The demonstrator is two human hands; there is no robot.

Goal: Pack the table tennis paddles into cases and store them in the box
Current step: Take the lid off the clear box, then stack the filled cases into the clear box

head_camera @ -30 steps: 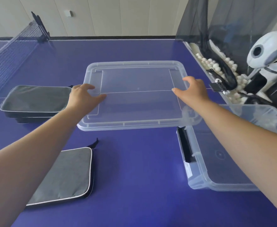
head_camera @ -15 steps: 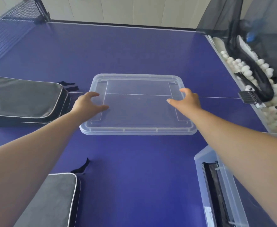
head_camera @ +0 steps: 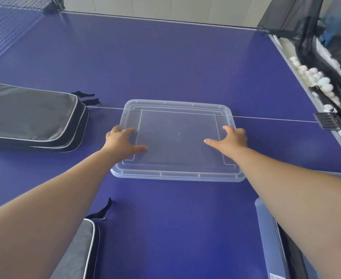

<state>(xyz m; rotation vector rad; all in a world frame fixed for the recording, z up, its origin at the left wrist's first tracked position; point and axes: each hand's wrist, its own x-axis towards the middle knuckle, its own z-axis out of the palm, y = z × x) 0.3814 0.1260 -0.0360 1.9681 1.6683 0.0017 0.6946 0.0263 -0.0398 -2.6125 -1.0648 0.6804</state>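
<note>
1. The clear lid lies flat on the blue desk, straight ahead of the person, its long axis running from 9 o'clock to 3 o'clock.
2. The left hand rests on the lid's 9 o'clock end and the right hand on its 3 o'clock end. Each grip is spread, fingers apart and laid on the plastic, clamped on nothing that I can see.
3. The box it belongs to sits near the person at about 5 o'clock from the lid, only a corner showing under the right forearm. So the right hand is the nearer one to it.
4. One grey paddle case lies at 9 o'clock of the lid, just beside it but apart; another case lies at 7 o'clock, close to the person.
5. By my reckoning the box is open with no case inside it yet, and the next move turns on reaching leftward for the cases and carrying them across to 5 o'clock.
</note>
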